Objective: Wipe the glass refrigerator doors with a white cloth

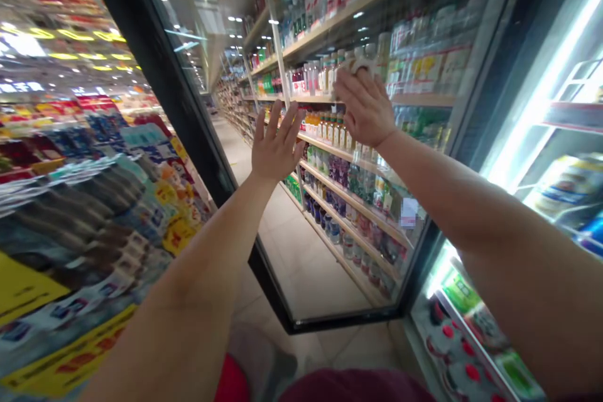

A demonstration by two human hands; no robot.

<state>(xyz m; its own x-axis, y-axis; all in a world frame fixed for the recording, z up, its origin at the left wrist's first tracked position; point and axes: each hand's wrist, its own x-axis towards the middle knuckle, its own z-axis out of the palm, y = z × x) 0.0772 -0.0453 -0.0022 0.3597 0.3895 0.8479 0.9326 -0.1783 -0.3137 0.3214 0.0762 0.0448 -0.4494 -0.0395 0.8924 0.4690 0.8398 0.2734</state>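
A black-framed glass door [325, 301] stands swung out in front of me. My left hand [277, 147] is spread flat at the glass, its fingers apart and pointing up, holding nothing. Higher and to the right, my right hand [365, 103] presses a pale cloth [362, 66] against the pane. Only the cloth's upper edge shows above the fingers; the rest is under the hand. Through the glass, or mirrored in it, appear long shelves of bottles [330, 129]. A small white label [409, 212] is on the lower right of the pane.
To the right is the lit cooler interior, with packaged goods [565, 185] on racks and red-capped containers [459, 352] low down. On the left stands a display of hanging packs [94, 213] with yellow signs [28, 289]. Tiled floor [306, 264] shows through the door.
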